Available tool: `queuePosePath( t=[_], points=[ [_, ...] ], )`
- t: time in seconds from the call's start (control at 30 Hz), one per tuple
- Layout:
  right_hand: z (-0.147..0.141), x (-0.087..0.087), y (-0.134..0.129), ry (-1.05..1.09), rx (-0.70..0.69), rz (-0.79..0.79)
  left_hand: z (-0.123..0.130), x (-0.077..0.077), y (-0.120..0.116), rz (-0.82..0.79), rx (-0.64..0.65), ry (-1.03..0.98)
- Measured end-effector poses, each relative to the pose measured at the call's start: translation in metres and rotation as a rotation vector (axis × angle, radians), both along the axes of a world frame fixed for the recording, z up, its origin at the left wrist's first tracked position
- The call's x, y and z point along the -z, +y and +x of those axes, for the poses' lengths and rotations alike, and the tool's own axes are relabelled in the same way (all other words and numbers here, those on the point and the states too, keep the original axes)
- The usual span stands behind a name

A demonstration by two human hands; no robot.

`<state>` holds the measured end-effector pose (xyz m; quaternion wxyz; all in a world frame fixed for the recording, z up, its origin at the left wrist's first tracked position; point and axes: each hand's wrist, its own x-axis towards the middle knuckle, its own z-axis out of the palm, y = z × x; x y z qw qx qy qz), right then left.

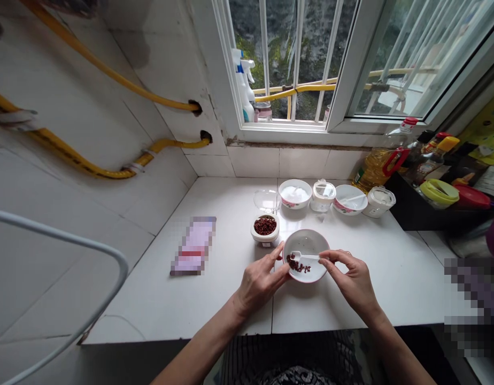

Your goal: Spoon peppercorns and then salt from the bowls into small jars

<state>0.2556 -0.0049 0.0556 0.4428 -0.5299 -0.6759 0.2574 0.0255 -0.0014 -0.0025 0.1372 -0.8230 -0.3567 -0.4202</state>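
My left hand [265,272] grips the left rim of a white bowl [317,241] on the counter. Between the thumb and fingers of my right hand [349,272] is the handle of a small white spoon [311,257]. The spoon's head is inside the bowl, at a small heap of dark red peppercorns [301,266]. Just behind my left hand stands a square white jar [265,239], uncovered and full of the same dark red peppercorns. A clear lid [267,200] lies behind that jar.
Along the back stand a flowered bowl of white powder [295,194], a lidded white jar [323,195], a second flowered bowl [350,200] with a spoon and another white jar [379,201]. An oil bottle [373,163] and a black condiment rack [415,206] are at right. A blurred purple packet [193,246] lies left.
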Motion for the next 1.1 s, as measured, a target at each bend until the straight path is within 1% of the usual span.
queuePosePath(
  t=[0.13, 0.3, 0.4, 0.5, 0.57, 0.63, 0.73, 0.83, 0.97, 1.03, 1.1],
  points=[
    [0.0, -0.001, 0.0, 0.092, 0.035, -0.068, 0.001, 0.0, 0.001, 0.006, -0.002, -0.015],
    [0.0, -0.006, 0.005, 0.185, 0.052, -0.11, 0.001, 0.001, 0.001, 0.001, 0.001, -0.03],
    [-0.003, -0.013, 0.013, 0.22, 0.063, -0.092, 0.001, 0.0, 0.002, 0.001, -0.006, -0.02],
    [-0.012, -0.022, 0.027, 0.24, 0.044, -0.04, 0.001, 0.0, 0.002, 0.003, -0.002, -0.033],
    [-0.022, -0.027, 0.038, 0.228, 0.009, 0.016, 0.001, 0.0, 0.003, -0.001, 0.001, -0.038],
    [-0.033, -0.031, 0.049, 0.164, -0.033, 0.098, 0.0, 0.0, 0.003, -0.006, -0.001, -0.035],
    [-0.049, -0.032, 0.061, 0.009, -0.101, 0.3, 0.0, 0.001, 0.003, -0.011, -0.013, -0.028],
    [-0.059, -0.029, 0.068, -0.177, -0.175, 0.513, 0.0, 0.003, 0.004, -0.015, -0.017, -0.02],
    [-0.063, -0.024, 0.07, -0.358, -0.272, 0.706, 0.0, 0.003, 0.005, 0.003, -0.013, -0.03],
    [-0.061, -0.025, 0.069, -0.378, -0.291, 0.762, 0.0, 0.002, 0.005, 0.003, -0.013, -0.031],
    [-0.056, -0.029, 0.066, -0.343, -0.278, 0.772, 0.0, 0.001, 0.004, -0.001, -0.016, -0.027]
  ],
)
